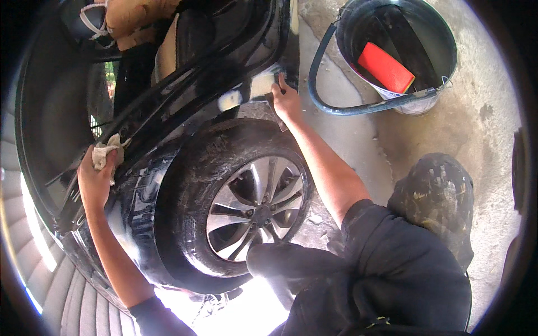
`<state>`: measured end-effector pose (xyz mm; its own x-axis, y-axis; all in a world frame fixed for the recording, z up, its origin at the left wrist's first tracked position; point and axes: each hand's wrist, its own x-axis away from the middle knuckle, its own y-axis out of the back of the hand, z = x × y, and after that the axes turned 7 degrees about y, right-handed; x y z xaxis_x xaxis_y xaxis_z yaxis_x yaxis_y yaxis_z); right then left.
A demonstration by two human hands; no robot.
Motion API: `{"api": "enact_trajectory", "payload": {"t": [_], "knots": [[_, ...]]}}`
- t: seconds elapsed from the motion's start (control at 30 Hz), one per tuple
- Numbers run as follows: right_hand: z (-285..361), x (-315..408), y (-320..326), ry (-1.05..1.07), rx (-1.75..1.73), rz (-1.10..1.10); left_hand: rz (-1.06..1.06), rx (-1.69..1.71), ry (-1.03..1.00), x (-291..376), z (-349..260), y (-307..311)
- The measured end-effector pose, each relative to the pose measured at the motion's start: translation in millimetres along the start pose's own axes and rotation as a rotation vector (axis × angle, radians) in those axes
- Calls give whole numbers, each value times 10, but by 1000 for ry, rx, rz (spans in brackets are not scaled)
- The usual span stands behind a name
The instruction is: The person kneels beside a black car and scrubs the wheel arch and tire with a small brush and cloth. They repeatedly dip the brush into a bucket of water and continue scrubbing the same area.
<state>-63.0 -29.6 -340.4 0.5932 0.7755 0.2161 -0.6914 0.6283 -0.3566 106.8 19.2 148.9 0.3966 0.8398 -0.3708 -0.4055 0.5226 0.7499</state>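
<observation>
My left hand (96, 180) grips a crumpled off-white cloth (103, 156) beside the window edge of a black car. On the car's lower body, my right hand (288, 101) is closed around a dark thin sheet (275, 110), possibly sandpaper; the fingers hide much of it. Directly beside those fingers lies a pale bare patch (262, 86) in the black paint. A second, rounder pale patch (230, 100) is a little to its left, above the wheel arch. Below and between my arms sits the car's wheel, with a dusty tyre (185, 197) and a silver alloy rim (261, 168).
A bucket (410, 104) with a hose-covered handle (357, 111) stands on the stained concrete floor (491, 168). Inside are a red sponge-like block (384, 67) and a long dark piece (410, 46). My bent knee (433, 201) is at right. A ribbed shutter (80, 302) runs along the lower left.
</observation>
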Motion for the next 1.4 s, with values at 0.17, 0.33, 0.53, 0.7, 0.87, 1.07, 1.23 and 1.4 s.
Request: {"api": "enact_trajectory", "payload": {"t": [0.17, 0.33, 0.53, 0.7, 0.87, 1.07, 1.23, 1.4], "knots": [[21, 18, 19, 27, 59, 30, 97, 85, -4, 35, -124, 91], [92, -86, 70, 5, 50, 12, 53, 81, -7, 44, -192, 100], [122, 14, -76, 160, 44, 69, 140, 88, 51, 42, -198, 124], [99, 305, -196, 319, -27, -32, 65, 88, 15, 57, -231, 121], [-25, 318, -84, 394, 31, -56, 93, 53, 7, 30, -129, 91], [-54, 85, 0, 299, 51, -408, 47, 25, 16, -7, -25, 32], [142, 159, -149, 143, -64, -121, 141, 40, 102, -13, -56, 73], [370, 427, -291, 190, 120, -218, 101, 4, 79, -12, -69, 73]]}}
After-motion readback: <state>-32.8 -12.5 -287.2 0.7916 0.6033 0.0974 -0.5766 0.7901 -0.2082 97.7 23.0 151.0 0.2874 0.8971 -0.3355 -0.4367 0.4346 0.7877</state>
